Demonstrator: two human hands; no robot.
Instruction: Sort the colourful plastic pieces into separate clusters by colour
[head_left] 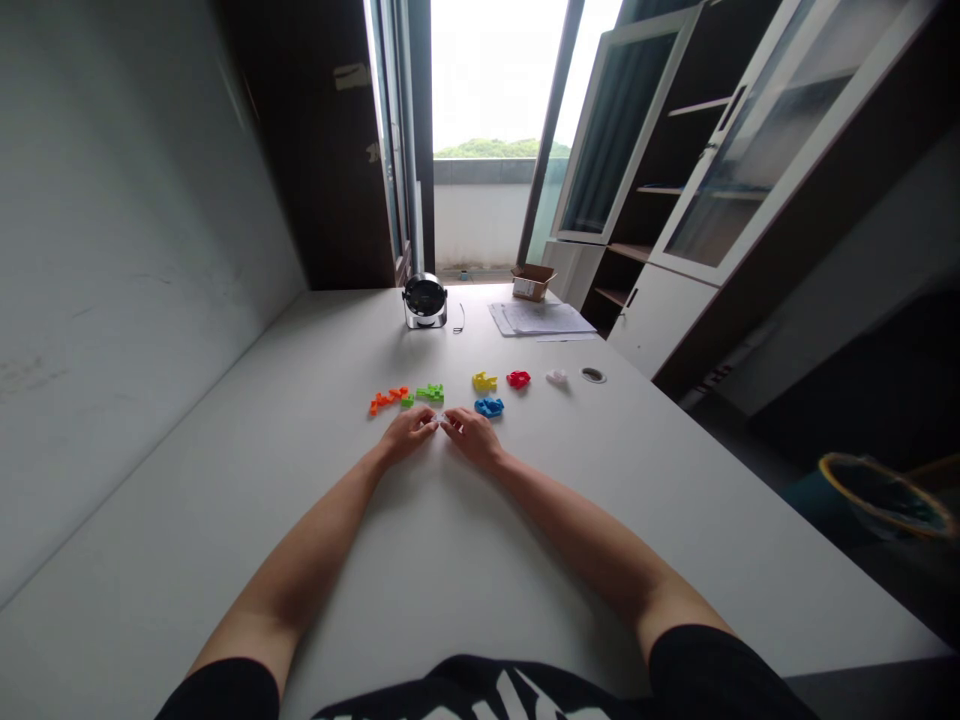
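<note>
My left hand (pixel 407 435) and my right hand (pixel 472 438) rest near the middle of the white table (pixel 315 340), fingertips meeting on a small pale plastic piece (pixel 442 418). Its shape is mostly hidden by my fingers. Just beyond them lies a row of chunky plastic puzzle pieces: an orange one (pixel 386 399), a green one (pixel 430 393), a yellow one (pixel 484 381), a red one (pixel 517 379) and a white one (pixel 556 376). A blue piece (pixel 489 407) sits closest to my right hand, without touching it.
A small black-and-silver desk fan (pixel 424 302) and loose papers (pixel 544 318) stand at the table's far end, beside an open cardboard box (pixel 533 282). A round grommet (pixel 593 375) is set in the tabletop. Glass-fronted cabinets (pixel 720 170) rise on the right; a wall borders the left.
</note>
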